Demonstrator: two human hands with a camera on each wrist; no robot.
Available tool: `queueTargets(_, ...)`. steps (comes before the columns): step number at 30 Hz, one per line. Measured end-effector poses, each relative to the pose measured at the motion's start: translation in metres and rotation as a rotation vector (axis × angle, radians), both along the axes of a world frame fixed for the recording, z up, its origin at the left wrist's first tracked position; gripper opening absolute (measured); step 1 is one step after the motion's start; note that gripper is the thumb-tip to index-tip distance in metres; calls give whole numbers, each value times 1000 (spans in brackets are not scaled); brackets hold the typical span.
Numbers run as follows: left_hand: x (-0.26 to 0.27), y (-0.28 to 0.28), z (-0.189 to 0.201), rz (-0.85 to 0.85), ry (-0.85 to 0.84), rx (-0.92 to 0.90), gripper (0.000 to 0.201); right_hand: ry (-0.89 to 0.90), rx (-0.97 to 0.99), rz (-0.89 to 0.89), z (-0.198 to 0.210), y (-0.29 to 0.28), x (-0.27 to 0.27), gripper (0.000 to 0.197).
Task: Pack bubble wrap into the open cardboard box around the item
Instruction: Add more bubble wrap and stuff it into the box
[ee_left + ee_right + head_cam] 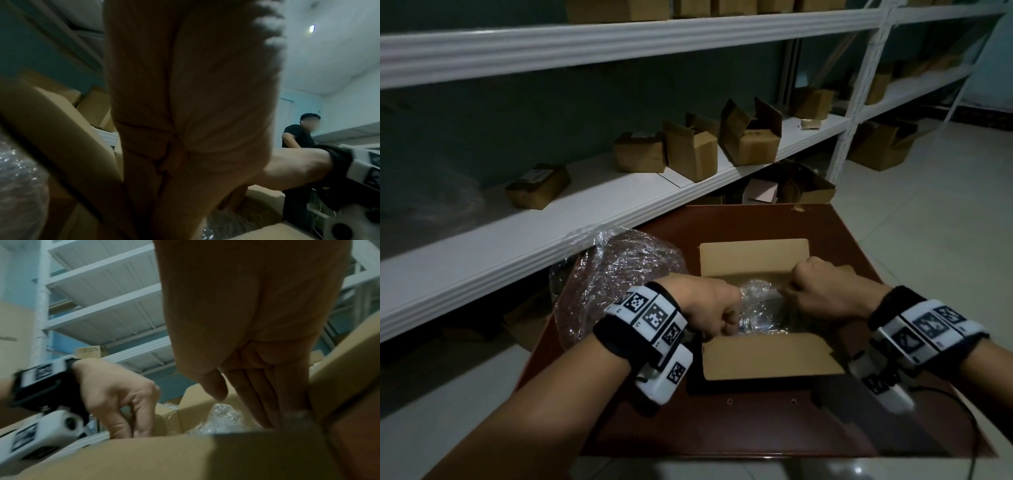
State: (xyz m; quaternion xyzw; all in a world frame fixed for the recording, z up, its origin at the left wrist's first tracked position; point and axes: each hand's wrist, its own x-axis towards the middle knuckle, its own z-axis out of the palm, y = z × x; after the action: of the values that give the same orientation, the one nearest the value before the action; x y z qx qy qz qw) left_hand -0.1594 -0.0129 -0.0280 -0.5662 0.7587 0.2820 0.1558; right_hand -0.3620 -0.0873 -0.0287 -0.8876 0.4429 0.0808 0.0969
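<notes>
An open cardboard box [767,356] sits on a dark red-brown table [842,236] with its flaps folded outward. Clear bubble wrap [760,308] fills the opening and hides the item. My left hand [709,308] reaches down into the box's left side, fingers pointing down onto the wrap. My right hand [822,291] is at the right side. In the right wrist view its straight fingers [265,399] press down between the bubble wrap [224,417] and the box wall [339,366]. The left hand [119,394] also shows there, fingers dipped inside the box.
A loose heap of bubble wrap [616,274] lies on the table's left corner, against the box. White shelving [585,219] behind holds several small cardboard boxes [688,150]. Tiled floor [928,192] lies to the right. A person in black [298,136] stands far off.
</notes>
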Motion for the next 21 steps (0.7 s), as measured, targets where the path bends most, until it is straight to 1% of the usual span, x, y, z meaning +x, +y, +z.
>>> queueTargets(5, -4, 2, 2, 11, -28, 138, 32, -6, 193, -30, -3, -12, 7, 37)
queueTargets(8, -5, 6, 0, 29, -63, 156, 46, -30, 278, -45, -3, -10, 9, 37)
queueTargets(10, -7, 8, -1, 53, -73, 149, 53, -50, 331, -51, -3, -12, 7, 29)
queueTargets(11, -7, 10, -1, 69, -58, 149, 53, -43, 361, -48, -2, -13, 6, 22)
queueTargets(12, -7, 11, -1, 82, -36, 139, 51, -15, 385, -26, 0, -13, 3, 20)
queueTargets(14, -7, 13, -3, 92, 3, 69, 43, 85, 371, 47, -1, -17, -1, 30)
queueTargets(16, -9, 14, -7, 77, 21, -49, 35, 163, 313, 93, -4, -20, -3, 35)
queueTargets(17, -11, 14, -8, 69, 24, -111, 31, 174, 290, 109, -9, -26, -4, 35)
queueTargets(19, -12, 13, -11, 37, 35, -211, 23, 137, 255, 109, -24, -37, -2, 28)
queueTargets(20, -12, 13, -11, 7, 40, -259, 20, 104, 242, 107, -24, -33, 2, 25)
queueTargets(21, -11, 12, -11, -23, 30, -312, 17, 134, 193, 141, -21, -29, 5, 24)
